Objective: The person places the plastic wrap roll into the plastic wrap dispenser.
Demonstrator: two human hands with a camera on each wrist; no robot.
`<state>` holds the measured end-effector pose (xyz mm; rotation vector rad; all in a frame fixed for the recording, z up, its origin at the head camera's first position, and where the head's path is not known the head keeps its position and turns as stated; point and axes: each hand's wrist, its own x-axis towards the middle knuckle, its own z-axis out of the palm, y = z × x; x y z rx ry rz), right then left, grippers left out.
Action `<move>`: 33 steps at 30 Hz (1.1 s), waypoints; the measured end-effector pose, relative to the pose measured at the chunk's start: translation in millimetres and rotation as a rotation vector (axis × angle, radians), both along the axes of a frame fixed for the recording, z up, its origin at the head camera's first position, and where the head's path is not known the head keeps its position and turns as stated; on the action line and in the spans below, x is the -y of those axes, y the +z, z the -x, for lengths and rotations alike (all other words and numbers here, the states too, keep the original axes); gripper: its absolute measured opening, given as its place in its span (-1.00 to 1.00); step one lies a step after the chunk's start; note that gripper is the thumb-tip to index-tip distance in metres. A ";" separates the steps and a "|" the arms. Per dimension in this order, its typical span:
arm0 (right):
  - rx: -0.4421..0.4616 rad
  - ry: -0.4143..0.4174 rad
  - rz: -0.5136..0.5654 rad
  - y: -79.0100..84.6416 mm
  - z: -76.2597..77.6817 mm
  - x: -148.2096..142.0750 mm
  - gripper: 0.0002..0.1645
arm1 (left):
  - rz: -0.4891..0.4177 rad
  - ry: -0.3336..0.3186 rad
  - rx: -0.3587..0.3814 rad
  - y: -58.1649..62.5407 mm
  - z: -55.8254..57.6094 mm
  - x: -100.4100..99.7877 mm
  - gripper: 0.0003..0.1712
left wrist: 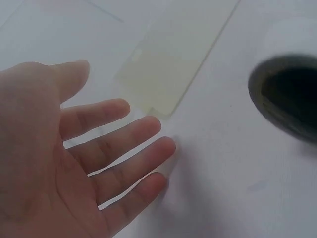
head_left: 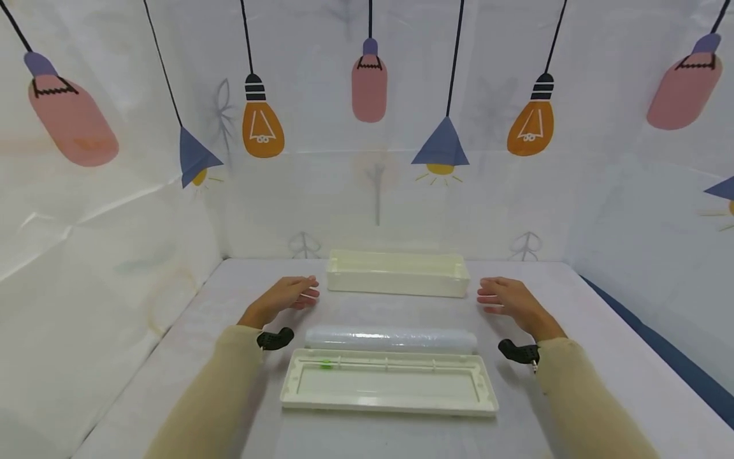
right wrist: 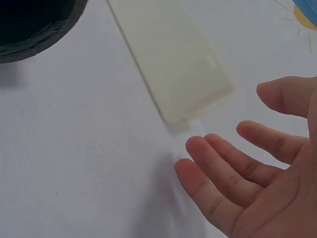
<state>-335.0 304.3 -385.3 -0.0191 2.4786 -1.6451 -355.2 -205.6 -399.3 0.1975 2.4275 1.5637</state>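
Note:
A long cream plastic box (head_left: pixel 397 284) stands open-topped at the back of the table, its hollow facing up. My left hand (head_left: pixel 292 294) hovers just off its left end, fingers loosely spread and holding nothing. Off the right end is my right hand (head_left: pixel 512 301), fingers likewise relaxed with nothing in them. Both wrist views show a gap between the fingers and the box (left wrist: pixel 171 59). Between the forearms lies a clear, shiny roll of plastic film (head_left: pixel 391 340). Nearest to me is a cream rectangular lid (head_left: pixel 390 385), inner side up, with a thin rail and small green slider (head_left: pixel 325 364).
The white table (head_left: pixel 367 440) carries these things in a row from front to back. White sheeting (head_left: pixel 321 197) printed with lamps closes off the back and sides. A dark wrist camera (head_left: pixel 276 339) sits on the left wrist, another (head_left: pixel 518 352) on the right.

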 end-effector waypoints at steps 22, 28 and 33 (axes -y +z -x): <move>0.061 -0.066 0.270 -21.8 24.4 15.2 -0.19 | -0.059 0.131 0.048 -15.1 34.3 -25.8 -0.29; 0.057 -0.060 0.287 -24.0 23.9 19.2 -0.22 | -0.047 0.153 0.043 -11.6 32.4 -38.3 -0.31; 0.049 -0.051 0.293 -21.8 23.7 19.3 -0.23 | -0.045 0.140 0.031 -5.8 34.3 -46.2 -0.33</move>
